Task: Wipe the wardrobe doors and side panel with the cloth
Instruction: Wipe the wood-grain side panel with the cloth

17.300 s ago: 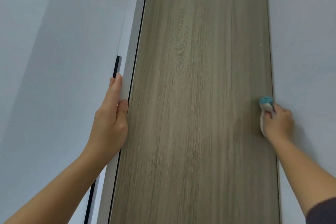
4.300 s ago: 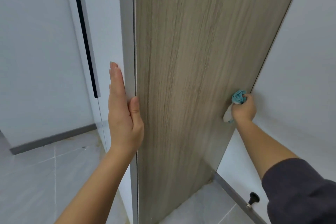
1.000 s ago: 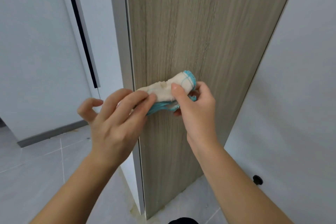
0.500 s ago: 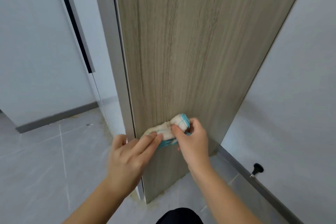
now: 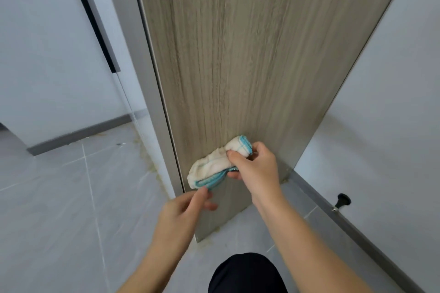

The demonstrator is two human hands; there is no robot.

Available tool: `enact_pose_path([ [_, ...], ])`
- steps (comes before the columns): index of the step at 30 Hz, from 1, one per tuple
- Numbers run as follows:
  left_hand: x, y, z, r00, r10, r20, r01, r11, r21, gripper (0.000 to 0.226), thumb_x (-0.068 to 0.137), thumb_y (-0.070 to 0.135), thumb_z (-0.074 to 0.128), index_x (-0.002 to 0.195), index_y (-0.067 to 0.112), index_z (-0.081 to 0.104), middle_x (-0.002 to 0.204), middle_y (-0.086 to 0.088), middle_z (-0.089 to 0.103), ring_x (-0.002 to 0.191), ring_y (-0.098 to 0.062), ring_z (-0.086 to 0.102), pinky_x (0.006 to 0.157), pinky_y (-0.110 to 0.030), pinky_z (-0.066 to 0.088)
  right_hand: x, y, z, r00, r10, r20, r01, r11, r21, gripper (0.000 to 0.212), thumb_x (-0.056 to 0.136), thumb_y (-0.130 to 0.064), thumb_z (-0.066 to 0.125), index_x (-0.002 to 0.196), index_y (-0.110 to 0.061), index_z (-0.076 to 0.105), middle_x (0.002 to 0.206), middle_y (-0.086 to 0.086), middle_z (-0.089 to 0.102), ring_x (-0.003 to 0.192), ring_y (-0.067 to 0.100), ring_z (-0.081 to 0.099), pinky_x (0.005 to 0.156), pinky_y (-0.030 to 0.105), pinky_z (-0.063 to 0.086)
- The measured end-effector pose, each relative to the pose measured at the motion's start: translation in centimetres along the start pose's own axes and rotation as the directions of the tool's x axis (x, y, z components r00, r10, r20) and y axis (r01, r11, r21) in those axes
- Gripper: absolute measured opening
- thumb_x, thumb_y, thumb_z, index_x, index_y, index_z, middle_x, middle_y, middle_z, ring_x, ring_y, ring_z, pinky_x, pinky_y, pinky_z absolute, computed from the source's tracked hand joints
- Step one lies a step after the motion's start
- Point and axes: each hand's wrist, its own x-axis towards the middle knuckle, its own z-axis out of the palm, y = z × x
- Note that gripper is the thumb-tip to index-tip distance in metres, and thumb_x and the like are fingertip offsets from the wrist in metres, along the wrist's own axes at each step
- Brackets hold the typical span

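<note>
1. The cloth point(image 5: 214, 166), white with a blue hem, is held bunched against the lower part of the wood-grain side panel point(image 5: 238, 54), near the panel's front edge and a little above its foot.
2. The right hand point(image 5: 255, 170) is clamped on the cloth's upper end, with the thumb laid over the roll and the fingers curled beneath it.
3. The left hand point(image 5: 184, 213) is just below the cloth, in front of the panel's foot. Its thumb and forefinger are drawn together at the blue hem and appear to pinch it, though blur leaves the contact uncertain.
4. A white wardrobe door point(image 5: 47, 43) with a dark handle strip is seen to the left of the panel. A door stopper point(image 5: 342, 200) is fixed low on the wall to the panel's right.
5. The step in hand is judged to be a refolding of the cloth, so that a fresh face is presented for the panel's lowest stretch.
6. For the next move, the cloth would need to be flattened against the panel under one hand. Strokes would then be carried along the grain down to the foot, where the yellowish residue at the floor joint could be smeared upward.
</note>
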Motion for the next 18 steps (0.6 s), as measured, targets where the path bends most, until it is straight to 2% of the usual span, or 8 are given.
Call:
enact_pose_path([
  [1, 0.4, 0.3, 0.2, 0.989, -0.129, 0.077, 0.139, 0.981, -0.139, 0.035, 0.096, 0.044, 0.047, 0.089, 0.022, 0.072, 0.088, 0.008, 0.075, 0.038, -0.008, 0.037, 0.048, -0.024, 0.030, -0.1, 0.0, 0.0, 1.000, 0.000, -0.001, 0.000, 1.000, -0.007, 0.023, 0.077, -0.014, 0.075, 0.088, -0.001, 0.059, 0.085, 0.015, 0.068, 0.059, 0.014, 0.070, 0.066, 0.048, 0.060],
  [3, 1.1, 1.0, 1.1, 0.943, -0.271, 0.193, 0.326, 0.867, -0.378, 0.039, 0.094, 0.053, 0.046, 0.102, 0.022, 0.068, 0.094, 0.001, 0.075, 0.040, -0.010, 0.023, 0.043, -0.022, 0.022, -0.1, -0.1, 0.1, 1.000, -0.001, -0.008, 0.001, 1.000, -0.011, 0.022, 0.077, -0.014, 0.075, 0.087, -0.002, 0.059, 0.084, 0.015, 0.068, 0.061, 0.014, 0.069, 0.064, 0.044, 0.060],
  [5, 1.7, 1.4, 2.0, 0.919, -0.327, 0.220, 0.394, 0.728, -0.562, 0.040, 0.090, 0.054, 0.053, 0.103, 0.019, 0.067, 0.088, -0.002, 0.073, 0.041, -0.009, 0.019, 0.038, -0.021, 0.019, -0.1, -0.2, 0.1, 1.000, -0.003, -0.017, 0.003, 1.000, -0.015, 0.021, 0.077, -0.014, 0.075, 0.086, -0.003, 0.059, 0.084, 0.014, 0.067, 0.064, 0.015, 0.069, 0.059, 0.036, 0.059],
  [7, 2.1, 1.8, 2.8, 0.914, -0.356, 0.196, 0.389, 0.627, -0.674, 0.036, 0.089, 0.049, 0.059, 0.098, 0.015, 0.067, 0.078, -0.002, 0.068, 0.038, -0.008, 0.020, 0.035, -0.020, 0.021, -0.1, -0.3, 0.0, 1.000, 0.002, -0.020, -0.003, 0.999, -0.037, 0.020, 0.076, -0.015, 0.075, 0.085, -0.005, 0.060, 0.082, 0.012, 0.066, 0.068, 0.017, 0.068, 0.054, 0.029, 0.055],
  [10, 2.4, 1.9, 3.5, 0.923, -0.369, 0.111, 0.340, 0.646, -0.683, 0.029, 0.091, 0.040, 0.061, 0.094, 0.012, 0.066, 0.078, -0.003, 0.066, 0.037, -0.007, 0.022, 0.037, -0.021, 0.022, -0.2, -0.4, -0.1, 1.000, 0.005, -0.005, -0.005, 0.999, -0.052, 0.019, 0.077, -0.017, 0.074, 0.086, -0.008, 0.060, 0.084, 0.010, 0.068, 0.075, 0.019, 0.068, 0.053, 0.025, 0.052],
  [13, 2.5, 1.2, 3.9, 0.934, -0.352, 0.057, 0.307, 0.714, -0.629, 0.030, 0.093, 0.037, 0.059, 0.097, 0.009, 0.067, 0.061, 0.004, 0.058, 0.038, -0.007, 0.024, 0.040, -0.022, 0.024, -0.1, -0.1, -0.1, 1.000, -0.011, 0.004, 0.011, 0.999, -0.048, 0.015, 0.078, -0.016, 0.072, 0.086, -0.010, 0.061, 0.086, 0.009, 0.068, 0.078, 0.019, 0.068, 0.053, 0.024, 0.052],
  [15, 2.8, 0.5, 4.2, 0.930, -0.363, 0.056, 0.319, 0.723, -0.613, 0.028, 0.095, 0.035, 0.057, 0.100, 0.009, 0.066, 0.053, 0.010, 0.055, 0.038, -0.006, 0.024, 0.040, -0.021, 0.026, 0.1, 0.7, -0.2, 0.999, -0.037, 0.004, 0.037, 0.998, -0.058, 0.013, 0.078, -0.015, 0.072, 0.084, -0.013, 0.060, 0.084, 0.007, 0.068, 0.075, 0.016, 0.067, 0.053, 0.024, 0.052],
  [18, 3.6, -1.5, 5.0, 0.901, -0.425, 0.089, 0.387, 0.693, -0.608, 0.023, 0.096, 0.029, 0.057, 0.101, 0.008, 0.065, 0.059, 0.006, 0.060, 0.037, -0.006, 0.024, 0.036, -0.020, 0.024, 0.6, 3.2, -0.3, 1.000, 0.021, 0.002, -0.021, 0.995, -0.100, 0.013, 0.078, -0.014, 0.072, 0.083, -0.014, 0.060, 0.084, 0.008, 0.067, 0.077, 0.018, 0.068, 0.054, 0.026, 0.055],
])
